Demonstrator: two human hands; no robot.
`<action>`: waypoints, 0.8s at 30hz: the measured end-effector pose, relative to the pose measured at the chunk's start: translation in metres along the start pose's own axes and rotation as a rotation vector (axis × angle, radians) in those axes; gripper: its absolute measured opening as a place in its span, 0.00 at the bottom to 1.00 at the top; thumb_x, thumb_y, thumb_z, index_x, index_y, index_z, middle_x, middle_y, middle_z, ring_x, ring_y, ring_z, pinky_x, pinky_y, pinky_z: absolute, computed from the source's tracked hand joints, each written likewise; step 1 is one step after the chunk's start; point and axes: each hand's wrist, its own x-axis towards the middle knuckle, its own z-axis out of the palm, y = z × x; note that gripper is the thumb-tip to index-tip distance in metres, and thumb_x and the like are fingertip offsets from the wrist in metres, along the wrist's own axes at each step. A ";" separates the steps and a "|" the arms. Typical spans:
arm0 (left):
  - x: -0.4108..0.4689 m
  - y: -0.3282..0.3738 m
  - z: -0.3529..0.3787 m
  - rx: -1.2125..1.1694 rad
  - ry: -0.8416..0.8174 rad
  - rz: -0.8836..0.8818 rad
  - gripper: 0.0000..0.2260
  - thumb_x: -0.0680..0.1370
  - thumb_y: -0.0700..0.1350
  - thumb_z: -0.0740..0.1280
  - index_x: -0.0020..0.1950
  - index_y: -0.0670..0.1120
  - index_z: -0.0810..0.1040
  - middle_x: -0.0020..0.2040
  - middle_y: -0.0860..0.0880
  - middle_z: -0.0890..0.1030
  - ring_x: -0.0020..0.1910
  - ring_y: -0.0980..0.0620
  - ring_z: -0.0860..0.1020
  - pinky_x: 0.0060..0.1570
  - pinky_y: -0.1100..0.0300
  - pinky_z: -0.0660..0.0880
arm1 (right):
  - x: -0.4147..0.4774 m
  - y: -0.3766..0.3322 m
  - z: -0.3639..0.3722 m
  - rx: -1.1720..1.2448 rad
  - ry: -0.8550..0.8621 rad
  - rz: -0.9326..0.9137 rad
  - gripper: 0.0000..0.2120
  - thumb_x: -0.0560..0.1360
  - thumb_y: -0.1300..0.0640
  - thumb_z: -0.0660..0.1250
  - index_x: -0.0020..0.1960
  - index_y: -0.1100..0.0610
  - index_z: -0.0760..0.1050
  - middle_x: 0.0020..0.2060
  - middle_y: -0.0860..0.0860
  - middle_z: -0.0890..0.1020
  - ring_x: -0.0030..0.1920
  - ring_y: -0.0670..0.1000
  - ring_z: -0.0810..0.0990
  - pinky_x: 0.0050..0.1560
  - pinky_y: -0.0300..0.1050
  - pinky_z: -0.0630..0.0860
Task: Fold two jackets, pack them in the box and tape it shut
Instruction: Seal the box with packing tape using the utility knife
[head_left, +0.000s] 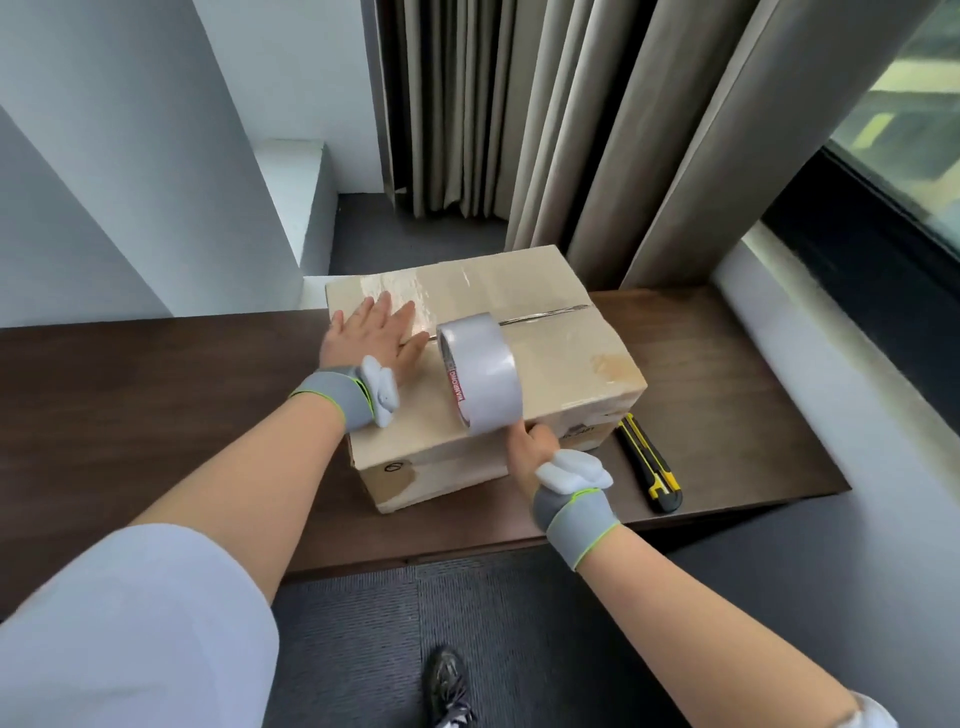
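Tape roll, apparently in right hand

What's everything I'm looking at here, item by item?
box: one, tan cardboard, on the table.
tape roll: one, grey, over the box top.
utility knife: one, yellow and black, on the table right of the box.
table: one, dark brown, under the box.
curtains: one set, beige, behind the box.
shoe: one, dark, on the grey carpet.
left hand: flat on the box top.
right hand: grips the tape roll.
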 end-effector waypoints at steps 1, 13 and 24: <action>-0.003 0.000 0.002 0.014 0.020 -0.042 0.24 0.81 0.58 0.46 0.76 0.53 0.53 0.78 0.47 0.53 0.77 0.47 0.52 0.74 0.48 0.50 | 0.007 -0.005 -0.003 -0.038 0.018 -0.016 0.24 0.76 0.36 0.52 0.46 0.56 0.74 0.53 0.58 0.78 0.50 0.58 0.74 0.58 0.47 0.69; -0.045 -0.017 -0.021 -0.430 0.160 -0.476 0.13 0.74 0.49 0.63 0.58 0.47 0.75 0.63 0.44 0.70 0.62 0.40 0.70 0.58 0.52 0.68 | 0.030 -0.043 -0.024 0.356 0.175 -0.051 0.08 0.72 0.46 0.55 0.43 0.47 0.71 0.37 0.50 0.76 0.40 0.54 0.73 0.45 0.44 0.71; -0.053 0.002 -0.037 -0.359 -0.271 -0.447 0.32 0.73 0.55 0.66 0.69 0.41 0.59 0.54 0.44 0.76 0.50 0.43 0.77 0.48 0.55 0.75 | 0.017 -0.050 -0.041 0.403 0.209 -0.284 0.20 0.76 0.53 0.63 0.67 0.53 0.67 0.50 0.51 0.77 0.50 0.54 0.75 0.56 0.46 0.71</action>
